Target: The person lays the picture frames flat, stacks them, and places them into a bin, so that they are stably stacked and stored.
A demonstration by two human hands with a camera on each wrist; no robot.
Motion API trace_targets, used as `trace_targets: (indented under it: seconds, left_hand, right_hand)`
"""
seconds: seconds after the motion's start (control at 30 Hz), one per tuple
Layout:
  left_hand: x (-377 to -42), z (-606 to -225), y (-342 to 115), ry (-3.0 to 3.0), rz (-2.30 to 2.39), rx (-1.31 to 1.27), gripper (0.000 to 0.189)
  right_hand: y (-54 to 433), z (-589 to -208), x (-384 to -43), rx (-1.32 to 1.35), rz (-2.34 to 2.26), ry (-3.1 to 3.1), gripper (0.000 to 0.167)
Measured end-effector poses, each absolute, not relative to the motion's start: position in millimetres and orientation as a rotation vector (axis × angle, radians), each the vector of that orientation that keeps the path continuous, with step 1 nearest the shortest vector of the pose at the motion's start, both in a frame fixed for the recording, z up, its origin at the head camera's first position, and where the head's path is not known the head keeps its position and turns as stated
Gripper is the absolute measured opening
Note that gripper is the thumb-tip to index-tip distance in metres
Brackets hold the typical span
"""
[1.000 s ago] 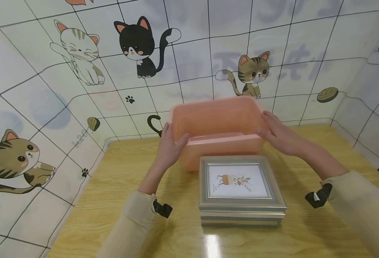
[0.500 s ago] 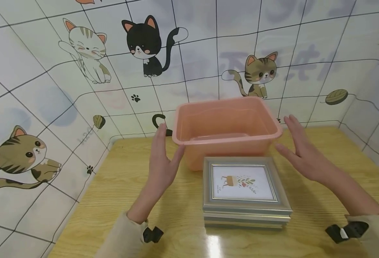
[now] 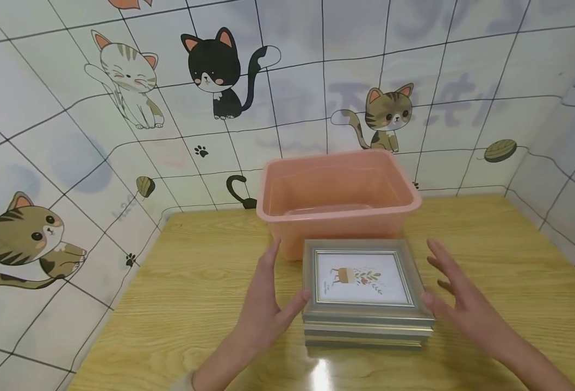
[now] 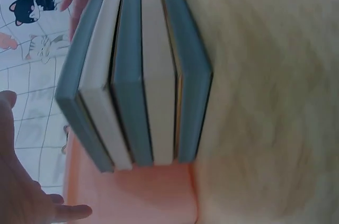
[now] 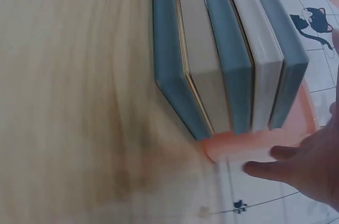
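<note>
A stack of several picture frames lies on the wooden table; the top one shows a print of a plant in an orange pot. Their blue-grey and whitish side edges fill the left wrist view. My left hand is at the stack's left side, thumb by the near left corner, fingers spread. On the other side, my right hand has its thumb at the right edge, its fingers extended. In the right wrist view, the right hand's fingers show apart from the frames' edges.
A pink plastic bin stands directly behind the stack, its open top facing up. Walls covered with cat-print sheeting rise at the back and both sides. Wooden table surface extends left and right of the stack.
Both hands have let go of the pink bin's rims, moved apart, then come back toward me to either side of the frame stack. Bin and stack stay in place.
</note>
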State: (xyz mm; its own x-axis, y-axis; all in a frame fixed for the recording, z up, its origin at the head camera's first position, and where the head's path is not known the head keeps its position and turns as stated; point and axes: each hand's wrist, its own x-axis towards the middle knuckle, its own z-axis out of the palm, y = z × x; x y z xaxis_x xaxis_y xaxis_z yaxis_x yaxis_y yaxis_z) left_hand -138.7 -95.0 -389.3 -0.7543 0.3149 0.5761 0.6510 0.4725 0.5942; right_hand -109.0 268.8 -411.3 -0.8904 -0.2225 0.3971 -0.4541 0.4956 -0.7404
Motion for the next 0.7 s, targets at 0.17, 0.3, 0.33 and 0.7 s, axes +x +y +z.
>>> trace_targets:
  seconds: [0.17, 0.3, 0.33, 0.7]
  left_hand:
    - [-132, -399, -87, -2.455, -1.479, -0.725, 0.096]
    - [-139, -407, -85, -2.496, -1.760, -0.672, 0.094]
    - [-143, -409, -85, -2.492, -1.826, -0.678, 0.093]
    - [-159, -426, -79, -2.515, -2.044, -0.681, 0.100]
  right_hand:
    - [267, -426, -105, 0.584, 1.602, -2.579, 0.087]
    - [265, -431, -109, 0.537, 1.769, -2.567, 0.085]
    - [264, -432, -110, 0.527, 1.793, -2.565, 0.085]
    - [259, -441, -120, 0.516, 2.028, -2.478, 0.088]
